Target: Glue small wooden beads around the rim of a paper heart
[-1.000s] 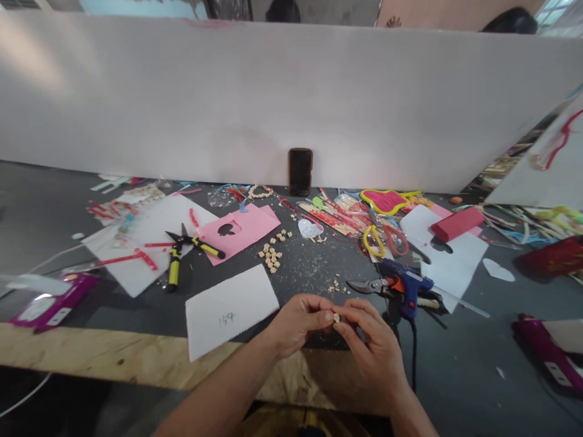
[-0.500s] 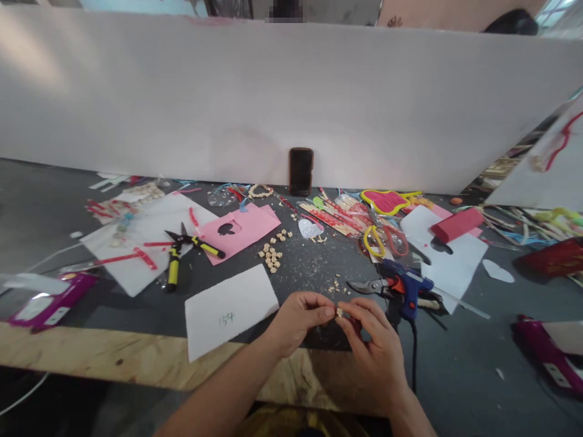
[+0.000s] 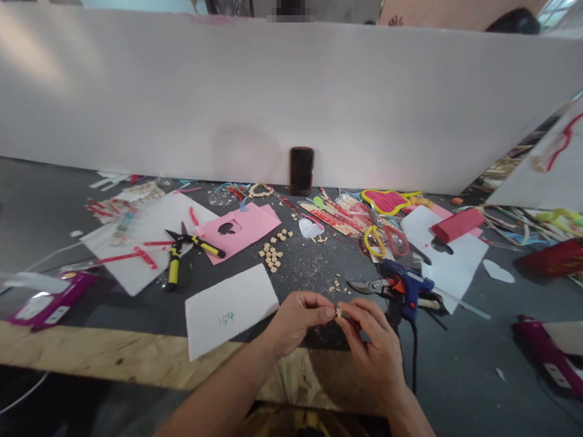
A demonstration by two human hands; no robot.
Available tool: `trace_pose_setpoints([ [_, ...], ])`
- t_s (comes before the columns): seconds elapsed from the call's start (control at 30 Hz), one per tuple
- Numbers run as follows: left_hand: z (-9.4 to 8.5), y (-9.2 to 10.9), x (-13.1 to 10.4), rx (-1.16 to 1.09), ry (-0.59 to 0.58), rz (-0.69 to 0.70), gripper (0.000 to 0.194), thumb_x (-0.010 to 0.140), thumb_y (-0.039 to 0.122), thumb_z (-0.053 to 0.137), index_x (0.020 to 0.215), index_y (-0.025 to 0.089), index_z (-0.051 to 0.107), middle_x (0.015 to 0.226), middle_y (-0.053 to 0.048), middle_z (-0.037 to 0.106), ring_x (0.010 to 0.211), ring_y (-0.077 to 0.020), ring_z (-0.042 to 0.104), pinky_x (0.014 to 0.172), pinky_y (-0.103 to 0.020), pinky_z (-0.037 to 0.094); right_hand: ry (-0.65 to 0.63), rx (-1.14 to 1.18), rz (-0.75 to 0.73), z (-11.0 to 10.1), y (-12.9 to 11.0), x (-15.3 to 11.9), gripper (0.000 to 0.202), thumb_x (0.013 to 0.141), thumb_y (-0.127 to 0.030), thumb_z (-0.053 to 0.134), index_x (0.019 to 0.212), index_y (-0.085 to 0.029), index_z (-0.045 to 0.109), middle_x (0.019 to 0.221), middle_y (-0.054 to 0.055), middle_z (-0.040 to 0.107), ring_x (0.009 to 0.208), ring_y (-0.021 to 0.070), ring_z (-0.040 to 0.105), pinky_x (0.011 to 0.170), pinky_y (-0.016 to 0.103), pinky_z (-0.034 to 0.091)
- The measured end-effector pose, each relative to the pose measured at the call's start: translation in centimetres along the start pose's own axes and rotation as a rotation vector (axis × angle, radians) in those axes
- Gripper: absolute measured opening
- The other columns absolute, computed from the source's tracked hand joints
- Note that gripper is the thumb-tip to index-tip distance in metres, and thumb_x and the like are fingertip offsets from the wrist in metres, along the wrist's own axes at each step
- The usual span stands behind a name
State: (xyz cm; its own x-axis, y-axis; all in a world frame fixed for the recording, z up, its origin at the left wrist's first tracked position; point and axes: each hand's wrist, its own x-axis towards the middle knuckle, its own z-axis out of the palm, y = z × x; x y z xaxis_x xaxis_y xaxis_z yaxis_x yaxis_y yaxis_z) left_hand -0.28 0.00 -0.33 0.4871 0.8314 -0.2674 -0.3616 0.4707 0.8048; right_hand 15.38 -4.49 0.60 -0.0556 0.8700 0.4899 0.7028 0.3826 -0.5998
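Note:
Just past the table's front edge, my right hand point(image 3: 376, 343) pinches a small pale wooden piece point(image 3: 339, 312) between thumb and fingers. My left hand point(image 3: 303, 321) meets it from the other side, thumb pressed to the forefinger; what lies in that pinch is too small to make out. Beyond my fingertips are loose wooden bits point(image 3: 337, 285). Farther left, a group of similar small wooden pieces point(image 3: 272, 258) lies on the dark table. A white card point(image 3: 230, 312) marked 154 is beside my left forearm.
To the right lie pruning shears point(image 3: 368, 286), a blue glue gun point(image 3: 407, 288) and scissors point(image 3: 376, 240). Yellow-handled pliers point(image 3: 182, 246) rest on white paper at left, near pink paper point(image 3: 243, 233). A phone point(image 3: 301, 171) leans on the white partition point(image 3: 182, 103).
My hands stay together in nearly the same place, the wooden piece shifting only slightly at the fingertips. Nothing else on the table has visibly moved.

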Motion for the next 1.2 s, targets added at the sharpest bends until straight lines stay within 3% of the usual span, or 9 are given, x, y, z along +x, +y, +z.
trace_pose_setpoints([
  [0.67,0.27,0.19,-0.01,-0.035,-0.021,-0.077,0.030,0.058,0.035,0.081,0.071,0.011,0.070,0.063,-0.001,0.060,0.058,-0.0077,0.047,0.060,-0.021,0.034,-0.011,0.001,-0.010,0.08,-0.26,0.08,0.020,0.084,-0.022,0.054,0.099,-0.026,0.067,0.090,0.006,0.063,0.083,0.0176,0.063,0.072,0.029,0.055],
  [0.83,0.24,0.13,-0.01,-0.055,-0.027,-0.080,0.028,0.058,0.033,0.082,0.067,0.010,0.069,0.060,0.000,0.058,0.056,-0.0071,0.046,0.058,-0.021,0.033,-0.013,0.031,0.021,0.18,-0.21,0.06,0.024,0.083,-0.023,0.057,0.106,-0.024,0.063,0.096,0.007,0.063,0.086,0.0179,0.062,0.072,0.029,0.055],
  [1.2,0.01,0.13,-0.05,-0.070,-0.073,-0.066,0.032,0.060,0.039,0.080,0.065,0.010,0.068,0.060,-0.001,0.057,0.057,-0.0083,0.045,0.059,-0.022,0.032,-0.024,0.061,0.044,0.14,-0.29,-0.09,0.014,0.083,-0.025,0.058,0.094,-0.025,0.066,0.091,0.005,0.064,0.084,0.0170,0.063,0.072,0.027,0.054],
])
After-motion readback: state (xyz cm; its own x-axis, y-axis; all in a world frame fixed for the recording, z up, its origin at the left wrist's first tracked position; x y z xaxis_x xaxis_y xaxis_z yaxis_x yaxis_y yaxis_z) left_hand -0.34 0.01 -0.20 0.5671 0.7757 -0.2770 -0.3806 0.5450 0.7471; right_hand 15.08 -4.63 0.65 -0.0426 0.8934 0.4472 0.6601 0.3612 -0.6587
